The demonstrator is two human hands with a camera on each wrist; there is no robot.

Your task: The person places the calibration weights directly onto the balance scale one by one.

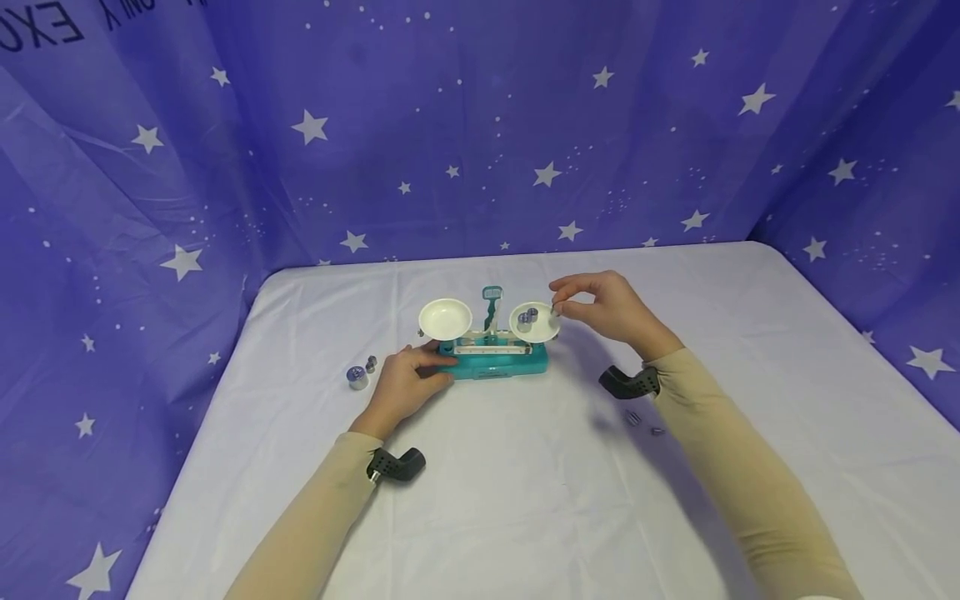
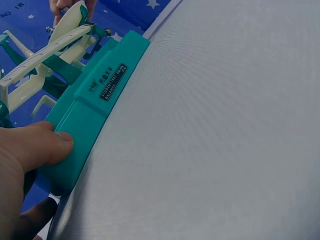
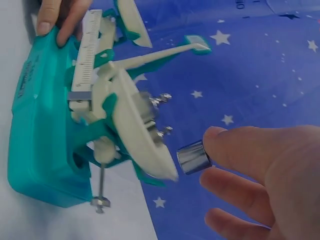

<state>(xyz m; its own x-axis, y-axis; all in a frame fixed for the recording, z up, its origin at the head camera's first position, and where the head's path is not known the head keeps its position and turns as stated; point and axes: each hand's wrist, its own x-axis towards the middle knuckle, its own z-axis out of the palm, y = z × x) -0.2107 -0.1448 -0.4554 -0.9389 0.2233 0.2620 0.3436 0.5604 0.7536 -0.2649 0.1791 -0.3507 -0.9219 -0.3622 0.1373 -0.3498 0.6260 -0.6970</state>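
A teal balance scale (image 1: 491, 367) stands on the white table with two white pans. My left hand (image 1: 401, 387) grips the left end of its base; in the left wrist view the thumb (image 2: 57, 147) presses on the front side. Between thumb and fingers, my right hand (image 1: 611, 308) pinches a shiny metal cylinder weight (image 3: 194, 157), held close beside the rim of the right pan (image 1: 546, 332). Two metal weights (image 1: 524, 322) sit in that pan. The left pan (image 1: 446, 319) holds nothing. Knobs of the pan's weights show in the right wrist view.
Left of the scale lie a larger metal weight (image 1: 357, 377) and a couple of small weights (image 1: 371, 363). Below the right wrist, small metal weights (image 1: 633, 417) lie on the tablecloth (image 1: 510, 500). A purple star-patterned curtain (image 1: 495, 125) hangs behind the table.
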